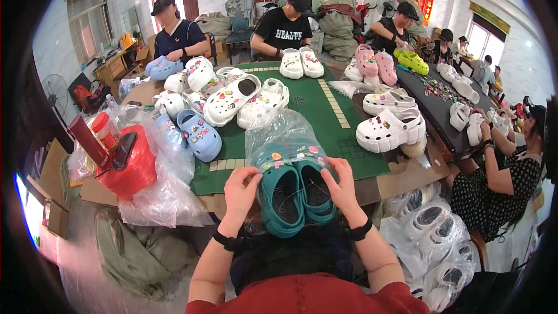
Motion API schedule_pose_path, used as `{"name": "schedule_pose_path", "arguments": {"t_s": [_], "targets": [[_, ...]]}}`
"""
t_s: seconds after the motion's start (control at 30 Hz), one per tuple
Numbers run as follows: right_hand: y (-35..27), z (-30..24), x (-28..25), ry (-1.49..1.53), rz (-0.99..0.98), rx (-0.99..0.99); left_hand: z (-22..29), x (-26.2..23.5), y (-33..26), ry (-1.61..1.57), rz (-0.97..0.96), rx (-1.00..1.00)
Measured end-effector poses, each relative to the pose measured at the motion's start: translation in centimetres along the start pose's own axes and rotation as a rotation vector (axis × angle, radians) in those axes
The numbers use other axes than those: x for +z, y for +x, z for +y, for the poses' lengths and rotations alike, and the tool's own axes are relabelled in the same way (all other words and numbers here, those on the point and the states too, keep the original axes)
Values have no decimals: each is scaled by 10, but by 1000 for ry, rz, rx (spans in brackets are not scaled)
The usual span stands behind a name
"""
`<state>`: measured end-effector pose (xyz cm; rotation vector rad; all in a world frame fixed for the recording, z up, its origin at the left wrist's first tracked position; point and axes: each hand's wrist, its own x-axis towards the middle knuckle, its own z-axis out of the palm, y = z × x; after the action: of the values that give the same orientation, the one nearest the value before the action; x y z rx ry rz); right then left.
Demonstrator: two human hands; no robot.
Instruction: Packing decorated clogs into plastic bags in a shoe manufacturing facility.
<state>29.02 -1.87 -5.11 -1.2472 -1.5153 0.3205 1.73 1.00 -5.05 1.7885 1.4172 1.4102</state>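
Green mat (363, 166) on worktable (381, 189). Nearest: teal clogs (282, 200), charm-studded, side by side at table's near edge, heels toward wearer, toes inside clear plastic bag (279, 129). Left hand (240, 189): thumb and fingertips pinching bag's left edge. Right hand (343, 187): thumb and bent fingers gripping bag's right edge. Farther left: blue clog (199, 136), then white clogs clustered. Farther right: white platform clog (390, 131). Far side: white clog pair (301, 63), upright; seated co-workers, one handling light blue clog (164, 68).
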Motion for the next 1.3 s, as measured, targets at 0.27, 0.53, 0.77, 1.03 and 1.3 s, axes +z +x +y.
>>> {"name": "schedule_pose_path", "arguments": {"t_s": [0.27,0.53,0.77,1.03,1.3], "targets": [[21,3,4,-101,-115,3,8,9,-3,0,-14,61],[9,1,16,210,159,-10,4,0,-5,-562,-245,-226],[12,7,16,-131,39,-96,5,0,-14,-379,-229,-112],[6,4,20,196,48,159,25,-2,-23,-34,-129,141],[0,32,12,366,199,239,11,4,-36,-9,-13,212]]}}
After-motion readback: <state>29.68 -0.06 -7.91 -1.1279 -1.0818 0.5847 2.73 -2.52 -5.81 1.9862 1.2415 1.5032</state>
